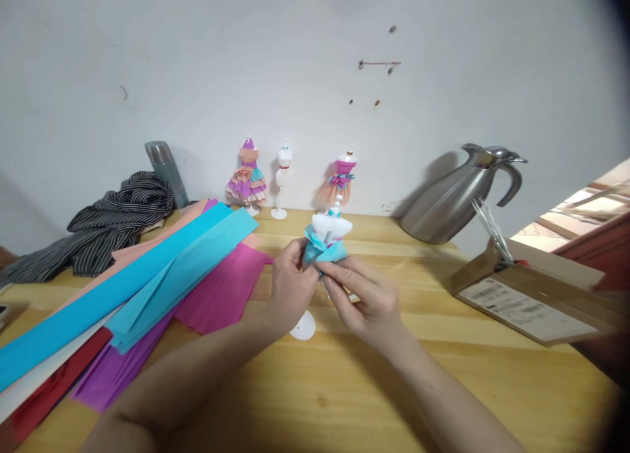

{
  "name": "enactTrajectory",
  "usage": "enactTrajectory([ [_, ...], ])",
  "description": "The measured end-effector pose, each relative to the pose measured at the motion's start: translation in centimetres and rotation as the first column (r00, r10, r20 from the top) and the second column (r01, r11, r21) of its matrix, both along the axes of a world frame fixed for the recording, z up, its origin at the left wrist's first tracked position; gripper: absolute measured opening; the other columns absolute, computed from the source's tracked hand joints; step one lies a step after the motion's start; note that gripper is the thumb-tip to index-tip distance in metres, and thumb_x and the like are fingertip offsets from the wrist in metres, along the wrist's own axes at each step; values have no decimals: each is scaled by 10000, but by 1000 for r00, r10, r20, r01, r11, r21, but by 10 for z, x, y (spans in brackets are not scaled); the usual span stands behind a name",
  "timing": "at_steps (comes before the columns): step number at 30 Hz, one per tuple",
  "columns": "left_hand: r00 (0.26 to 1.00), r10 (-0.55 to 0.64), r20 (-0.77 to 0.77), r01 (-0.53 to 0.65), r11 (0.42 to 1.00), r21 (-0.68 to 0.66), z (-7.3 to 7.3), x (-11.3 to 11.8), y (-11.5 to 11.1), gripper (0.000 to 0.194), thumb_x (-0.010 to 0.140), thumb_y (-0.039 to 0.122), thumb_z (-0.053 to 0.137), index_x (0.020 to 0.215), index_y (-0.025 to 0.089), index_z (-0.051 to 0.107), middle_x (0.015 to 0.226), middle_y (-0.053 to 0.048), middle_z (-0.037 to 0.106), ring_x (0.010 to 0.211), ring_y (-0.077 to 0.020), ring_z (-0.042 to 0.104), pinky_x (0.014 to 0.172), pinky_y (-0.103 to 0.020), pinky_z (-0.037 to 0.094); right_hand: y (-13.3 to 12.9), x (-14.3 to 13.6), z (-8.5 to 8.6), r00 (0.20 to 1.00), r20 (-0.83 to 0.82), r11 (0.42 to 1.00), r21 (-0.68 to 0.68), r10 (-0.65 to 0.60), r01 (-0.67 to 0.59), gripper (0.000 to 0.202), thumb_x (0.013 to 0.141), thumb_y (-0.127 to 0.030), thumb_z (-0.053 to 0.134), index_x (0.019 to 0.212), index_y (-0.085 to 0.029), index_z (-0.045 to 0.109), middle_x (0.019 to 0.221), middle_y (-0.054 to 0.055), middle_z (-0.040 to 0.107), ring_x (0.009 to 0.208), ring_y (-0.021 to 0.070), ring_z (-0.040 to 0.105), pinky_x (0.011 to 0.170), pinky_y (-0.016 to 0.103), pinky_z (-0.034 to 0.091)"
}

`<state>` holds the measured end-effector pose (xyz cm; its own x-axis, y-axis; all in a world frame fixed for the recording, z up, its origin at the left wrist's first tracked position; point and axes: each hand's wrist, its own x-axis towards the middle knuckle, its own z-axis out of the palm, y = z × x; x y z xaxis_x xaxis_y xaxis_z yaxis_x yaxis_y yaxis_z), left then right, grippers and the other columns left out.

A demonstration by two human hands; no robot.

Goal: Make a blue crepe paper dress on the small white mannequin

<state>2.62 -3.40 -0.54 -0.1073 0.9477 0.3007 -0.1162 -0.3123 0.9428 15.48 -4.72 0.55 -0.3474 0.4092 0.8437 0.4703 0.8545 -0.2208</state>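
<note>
The left hand [294, 282] and right hand [369, 302] are bare, with slim fingers. The left forearm [207, 364] and right forearm [436, 387] are bare too, smooth and slender, widening away from the wrists. A skin crease shows near the left elbow [130, 420]. Fingernail details are too blurred to tell.

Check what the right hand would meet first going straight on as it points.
The right hand would meet the blue paper at its fingertips; next, probably the left hand, though depth is unclear.
</note>
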Motion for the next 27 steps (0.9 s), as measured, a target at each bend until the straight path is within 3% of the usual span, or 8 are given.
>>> enactTrajectory([
  [7,999,-28,32,28,1000,5,-2,1,1,100,740,168,605,839,175,598,760,7,606,701,-121,549,654,-227,447,6,3,-8,990,67,978,179,-122,108,380,830,-49,533,1168,-184,640,777,88,677,683,187,640,599,295,513],
  [11,1000,-14,28,14,1000,13,-4,2,2,84,747,205,615,824,177,593,751,3,602,693,-121,554,649,-226,442,8,5,-10,977,69,959,217,-201,182,431,826,-61,531,1226,-206,600,810,94,696,682,190,650,623,301,514],
  [21,999,-29,23,28,999,37,-12,2,5,104,796,228,603,886,176,601,783,-3,612,694,-116,556,645,-217,451,9,4,-11,968,41,952,198,-246,234,362,833,-83,564,1176,-185,615,758,78,665,641,170,616,583,283,483],
  [27,997,-55,53,54,998,19,-9,3,2,118,821,292,601,848,179,584,793,2,627,689,-110,552,642,-210,441,10,3,-11,970,15,957,163,-244,238,328,846,-109,557,1150,-190,647,747,71,669,639,169,623,575,276,484],
])
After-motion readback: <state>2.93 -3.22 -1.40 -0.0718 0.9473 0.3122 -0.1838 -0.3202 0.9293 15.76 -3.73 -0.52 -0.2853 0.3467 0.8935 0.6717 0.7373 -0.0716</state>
